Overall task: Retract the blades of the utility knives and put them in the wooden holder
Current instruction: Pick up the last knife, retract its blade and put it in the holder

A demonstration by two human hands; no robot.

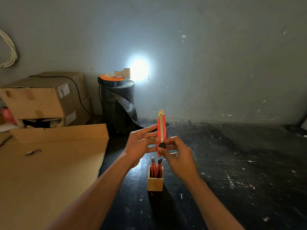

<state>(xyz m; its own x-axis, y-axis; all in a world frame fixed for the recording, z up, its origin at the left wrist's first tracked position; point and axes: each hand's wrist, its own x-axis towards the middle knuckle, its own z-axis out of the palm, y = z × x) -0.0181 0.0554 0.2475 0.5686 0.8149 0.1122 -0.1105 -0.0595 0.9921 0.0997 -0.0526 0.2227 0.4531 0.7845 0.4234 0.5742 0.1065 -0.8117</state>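
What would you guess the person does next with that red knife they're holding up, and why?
Probably lower the red utility knife tip-first into the wooden holder. The left hand steadies its body while the right hand pinches the black slider knob, which already sits low on the handle. Little more than the metal tip shows at the top, and two other knives already stand in the holder directly below.

- Stacked cardboard boxes (44, 97) are sitting at the left against a grey wall (216, 55).
- A flat cardboard sheet (49, 171) is lying in front, a small metal clip (32, 152) resting on it.
- A dark bubble-wrap roll (118, 105) is standing upright, an orange-topped lamp (114, 76) shining from its top.
- A white rope (10, 50) is hanging at far left.
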